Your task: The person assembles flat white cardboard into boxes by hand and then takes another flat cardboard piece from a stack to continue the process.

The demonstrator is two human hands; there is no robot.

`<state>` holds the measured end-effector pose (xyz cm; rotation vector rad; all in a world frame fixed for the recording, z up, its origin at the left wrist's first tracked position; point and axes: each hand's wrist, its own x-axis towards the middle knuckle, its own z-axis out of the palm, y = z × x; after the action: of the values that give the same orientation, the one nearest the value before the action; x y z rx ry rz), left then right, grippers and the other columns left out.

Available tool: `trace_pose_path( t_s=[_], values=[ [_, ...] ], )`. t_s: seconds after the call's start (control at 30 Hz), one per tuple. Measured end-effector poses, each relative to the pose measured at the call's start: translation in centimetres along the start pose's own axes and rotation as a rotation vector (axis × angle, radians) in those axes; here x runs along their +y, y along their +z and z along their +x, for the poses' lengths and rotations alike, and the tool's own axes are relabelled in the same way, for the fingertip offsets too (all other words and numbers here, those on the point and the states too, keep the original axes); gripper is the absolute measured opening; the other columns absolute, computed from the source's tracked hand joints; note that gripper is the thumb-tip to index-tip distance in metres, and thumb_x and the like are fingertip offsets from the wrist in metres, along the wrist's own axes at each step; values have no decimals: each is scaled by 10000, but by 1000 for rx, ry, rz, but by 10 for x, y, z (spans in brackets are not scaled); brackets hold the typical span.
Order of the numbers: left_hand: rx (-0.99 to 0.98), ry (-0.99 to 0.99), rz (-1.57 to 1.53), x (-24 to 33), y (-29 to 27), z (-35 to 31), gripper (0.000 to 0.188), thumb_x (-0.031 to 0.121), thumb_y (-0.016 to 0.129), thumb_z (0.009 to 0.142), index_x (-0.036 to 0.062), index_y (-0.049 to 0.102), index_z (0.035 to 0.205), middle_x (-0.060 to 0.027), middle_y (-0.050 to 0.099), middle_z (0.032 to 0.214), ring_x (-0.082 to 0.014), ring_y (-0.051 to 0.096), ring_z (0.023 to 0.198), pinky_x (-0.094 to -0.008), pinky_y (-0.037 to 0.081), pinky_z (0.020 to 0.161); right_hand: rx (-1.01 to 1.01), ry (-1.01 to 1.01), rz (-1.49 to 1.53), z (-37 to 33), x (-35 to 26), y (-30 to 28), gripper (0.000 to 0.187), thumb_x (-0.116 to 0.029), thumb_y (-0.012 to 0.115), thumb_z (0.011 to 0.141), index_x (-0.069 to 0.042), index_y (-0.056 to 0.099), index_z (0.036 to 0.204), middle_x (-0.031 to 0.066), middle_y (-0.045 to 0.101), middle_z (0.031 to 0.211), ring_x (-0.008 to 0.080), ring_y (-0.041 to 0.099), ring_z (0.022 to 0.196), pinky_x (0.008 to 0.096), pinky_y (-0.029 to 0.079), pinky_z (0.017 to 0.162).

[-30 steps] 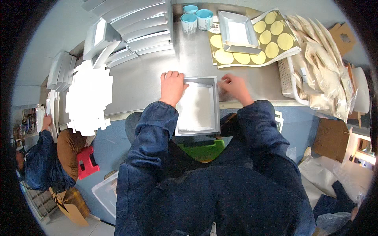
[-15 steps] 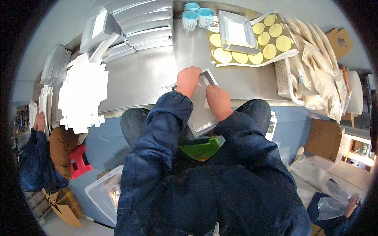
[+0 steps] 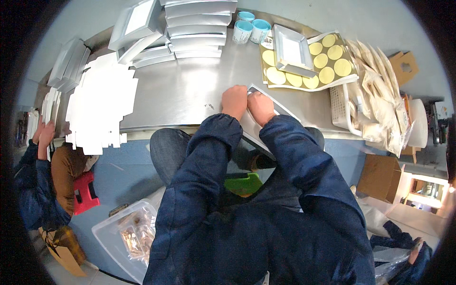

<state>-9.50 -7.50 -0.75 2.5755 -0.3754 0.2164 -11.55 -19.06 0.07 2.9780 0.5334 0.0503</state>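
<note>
Hands (image 3: 234, 101) on box (image 3: 253, 128) rim @ tbl (image 3: 185, 92) edge.

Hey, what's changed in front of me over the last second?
The open grey box has turned counterclockwise, its near end swinging right. Your right hand, first just off its right side, has moved left and now grips its far end, close beside your left hand, which was already on it. The blue-topped cylinders and yellow-dotted sheets stayed put.
</note>
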Motion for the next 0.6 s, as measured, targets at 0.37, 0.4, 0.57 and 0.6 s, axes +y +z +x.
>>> trace_pose_path(
  t_s=[0.37,0.4,0.57,0.6],
  values=[
    [-26,-2,-48,-3,0,1,135,110,492,806,69,617,774,-145,638,777,-331,636,735,-426,510,648,53,69,-2,1,-1,16,128,-121,543,763,-14,614,757,159,622,718,276,654,629,362,532,530],
    [-25,-4,-50,-3,1,1,135,110,492,806,69,617,774,-145,638,777,-331,636,735,-426,510,648,58,47,12,1,0,17,119,-96,545,755,-1,618,753,162,621,719,283,657,630,365,535,523],
    [43,11,-111,-4,0,0,139,115,489,804,60,613,775,-153,634,771,-342,626,716,-438,499,652,55,25,-64,1,3,15,133,-125,538,765,-17,615,760,157,626,708,281,652,630,368,534,547],
    [44,4,-112,-4,-1,0,139,115,489,804,60,613,775,-153,634,771,-342,626,716,-438,499,652,50,-14,-71,1,5,14,129,-121,536,768,-17,613,763,153,627,712,278,654,639,364,535,553]
  ],
)
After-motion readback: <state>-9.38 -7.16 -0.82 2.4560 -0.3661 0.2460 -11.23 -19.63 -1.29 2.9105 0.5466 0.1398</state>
